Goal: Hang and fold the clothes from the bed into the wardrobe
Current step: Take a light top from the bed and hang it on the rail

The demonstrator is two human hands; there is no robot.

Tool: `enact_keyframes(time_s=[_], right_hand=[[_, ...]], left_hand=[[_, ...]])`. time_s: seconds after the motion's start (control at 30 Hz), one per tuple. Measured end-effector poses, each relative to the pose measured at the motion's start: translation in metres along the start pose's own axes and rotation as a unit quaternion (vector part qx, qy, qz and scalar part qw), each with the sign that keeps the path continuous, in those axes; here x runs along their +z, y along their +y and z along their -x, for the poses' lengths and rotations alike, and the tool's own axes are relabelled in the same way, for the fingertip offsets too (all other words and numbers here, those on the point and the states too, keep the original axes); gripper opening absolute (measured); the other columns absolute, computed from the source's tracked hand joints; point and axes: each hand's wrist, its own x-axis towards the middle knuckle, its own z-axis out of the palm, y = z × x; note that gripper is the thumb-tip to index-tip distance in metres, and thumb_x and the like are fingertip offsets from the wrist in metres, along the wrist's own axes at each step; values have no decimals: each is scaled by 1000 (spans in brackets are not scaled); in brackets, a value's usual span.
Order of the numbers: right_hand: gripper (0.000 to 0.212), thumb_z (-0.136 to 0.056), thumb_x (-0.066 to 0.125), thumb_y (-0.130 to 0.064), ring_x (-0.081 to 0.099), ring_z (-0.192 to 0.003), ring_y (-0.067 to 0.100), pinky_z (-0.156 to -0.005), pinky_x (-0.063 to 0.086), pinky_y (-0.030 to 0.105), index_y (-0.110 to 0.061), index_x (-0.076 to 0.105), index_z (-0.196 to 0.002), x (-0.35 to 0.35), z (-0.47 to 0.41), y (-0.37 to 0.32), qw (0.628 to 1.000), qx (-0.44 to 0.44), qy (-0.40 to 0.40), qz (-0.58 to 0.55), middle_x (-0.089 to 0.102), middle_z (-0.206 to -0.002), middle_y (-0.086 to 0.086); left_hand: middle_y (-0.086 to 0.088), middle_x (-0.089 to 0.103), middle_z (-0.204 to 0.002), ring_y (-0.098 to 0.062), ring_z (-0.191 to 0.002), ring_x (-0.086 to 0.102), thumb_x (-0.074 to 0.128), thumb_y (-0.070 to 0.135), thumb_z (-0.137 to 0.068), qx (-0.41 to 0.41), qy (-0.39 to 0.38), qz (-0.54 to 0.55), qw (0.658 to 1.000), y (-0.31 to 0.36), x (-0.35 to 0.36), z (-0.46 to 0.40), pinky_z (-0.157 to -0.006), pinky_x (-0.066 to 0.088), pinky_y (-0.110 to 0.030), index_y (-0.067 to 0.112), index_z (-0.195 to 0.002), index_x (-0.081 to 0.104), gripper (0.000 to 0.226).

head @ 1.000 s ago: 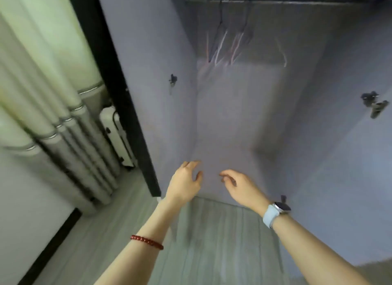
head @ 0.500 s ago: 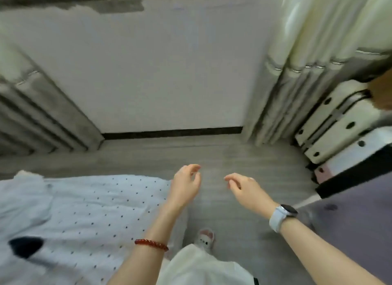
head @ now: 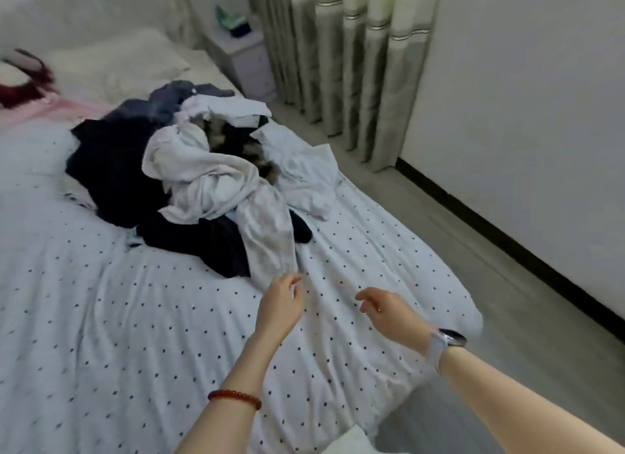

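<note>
- Head view: the camera has swung from the open wardrobe, past the wall and curtains, to the bed. The wardrobe is out of frame.
- Left hand: extended over the dotted sheet, fingers loosely curled, holding nothing. Posture matches the earlier frames.
- Right hand: beside the left, fingers relaxed, empty.
- Clothes pile: dark and pale garments heaped ahead of both hands. A pale garment trails towards the left hand; its end lies just beyond the fingertips, contact not confirmed.
- Pillow and nightstand: far beyond the pile.
- Judgement: a fetch cycle begins; most clothes remain unsorted. The trailing pale garment is the likely next pick.
</note>
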Motion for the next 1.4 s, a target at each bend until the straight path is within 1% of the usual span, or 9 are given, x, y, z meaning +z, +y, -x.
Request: enact_keyframes(time_s=[0.17,0.4,0.53,0.73,0.9,1.03,1.13,1.27,1.4], right_hand=[[34,-98,31,-18,62,-75,16,-76,50,31,-17,51,-126,23,-96,-72,999,-36,1,29,66,-108,5],[67,-90,52,-41,34,-129,29,-94,39,37,-11,23,-144,50,-243,-134,997,12,68,46,36,-137,9],[26,-92,46,-21,52,-81,29,-52,27,30,-11,42,-67,60,-273,-139,991,-6,132,30,49,-74,6],[29,-95,49,-17,51,-81,20,-67,41,33,-1,64,-76,41,-213,-95,981,-104,164,22,59,-79,2],[28,-96,48,-16,49,-67,20,-55,35,30,-11,58,-71,19,-158,-39,976,-2,209,67,53,-68,-4],[31,-99,38,-23,53,-71,28,-58,38,26,-8,53,-76,1,-144,-35,972,141,174,-77,52,-69,6],[45,-95,42,-46,60,-101,27,-89,51,31,-11,58,-119,-8,-149,-44,910,167,42,-378,62,-107,12],[28,-87,60,-37,62,-94,20,-80,52,31,-15,57,-104,8,-166,-80,942,134,-144,-271,63,-104,7],[9,-90,47,-7,45,-64,16,-51,36,16,-8,54,-85,30,-173,-106,984,73,-78,-142,50,-69,3]], left_hand=[[-8,44,-135,-23,-119,45,45,18,-96,-36,54,-42,997,-56,-58,-84,-91,39,-27,12,-132,48,37],[-7,40,-136,-24,-117,42,48,16,-94,1,128,-77,989,-99,-82,-180,-90,43,-32,14,-134,44,41],[-6,41,-138,-27,-121,42,54,14,-91,64,123,-102,985,-117,-85,-194,-90,44,-35,14,-138,42,49],[-3,2,-157,-30,-139,8,57,20,-86,151,50,-267,950,-112,-88,-221,-103,30,-47,34,-147,19,73],[-8,71,-96,-29,-96,63,56,13,-84,266,60,-196,942,-76,-68,-225,-88,36,-39,13,-88,72,17],[-12,72,-92,-31,-86,64,38,24,-88,241,-19,-43,969,-40,-40,-181,-72,47,-33,10,-107,70,40],[2,72,-83,-17,-72,67,49,22,-82,323,-25,33,946,-42,-29,-132,-62,46,-20,15,-94,75,29],[11,60,-100,-6,-71,58,53,24,-81,311,-59,101,943,-67,-31,-95,-62,38,0,18,-88,73,22],[5,69,-85,-8,-81,62,48,38,-83,252,-81,63,962,-74,-50,-97,-73,49,-26,21,-86,72,29]])
